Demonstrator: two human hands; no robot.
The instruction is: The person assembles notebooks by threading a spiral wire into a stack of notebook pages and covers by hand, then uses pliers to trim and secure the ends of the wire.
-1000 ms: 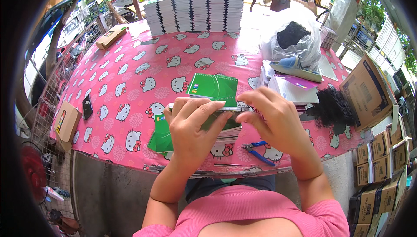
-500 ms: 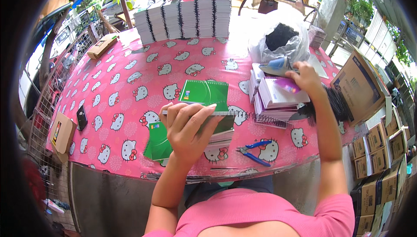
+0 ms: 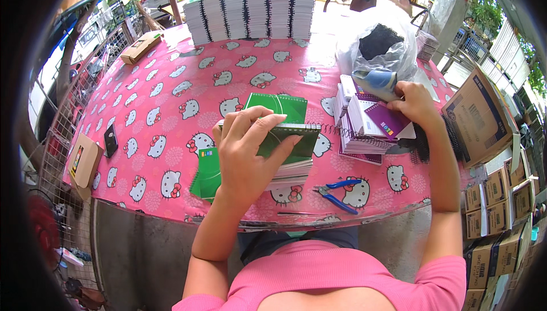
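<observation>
My left hand (image 3: 245, 151) is closed around a thick spiral notebook (image 3: 292, 165) with a dark green cover, thumb in front and fingers over its bound edge. A loose dark wire coil (image 3: 327, 130) sticks out from the right end of that edge. Green notebooks (image 3: 293, 106) lie just behind and to its left. Over to the right, my right hand (image 3: 419, 104) has its fingers curled at the end of a blue-grey rounded object (image 3: 373, 82). What they pinch is hidden. Below the thumb, a purple-covered notebook (image 3: 388, 120) tops a stack of spiral notebooks (image 3: 360, 128).
Blue-handled pliers (image 3: 340, 194) lie near the front edge. Thick spiral-bound stacks (image 3: 250, 14) stand at the back, before another person in pink. Right: a plastic bag (image 3: 399, 54), black coils (image 3: 450, 140), cardboard box (image 3: 477, 120). Left: a phone (image 3: 111, 139) and small open box (image 3: 85, 163).
The whole view has shifted slightly. My right hand has moved a little right, and the purple cover, blurred before, lies turned on the stack. My left hand keeps its hold on the notebook.
</observation>
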